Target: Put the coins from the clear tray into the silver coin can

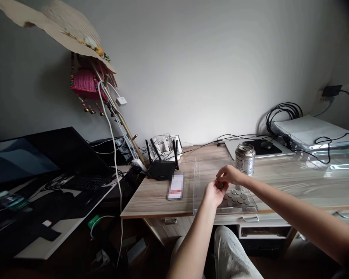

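Observation:
My left hand (215,193) is cupped with its palm up over a clear plastic tray (196,193), and small dark round pieces, seemingly coins, lie in it. Above that palm, the pinched fingertips of my right hand (227,175) touch the pieces; what they grip is too small to make out. Several silver coins (240,200) are spread in the tray, to the right of my left hand. Behind my right wrist stands a round metal tin (245,159) with a printed label.
A phone (176,186) lies left of the tray, near a black router (162,169). At the right back are a mouse (266,145), cables and stacked clear boxes (317,133). A laptop (66,155) stands at the left.

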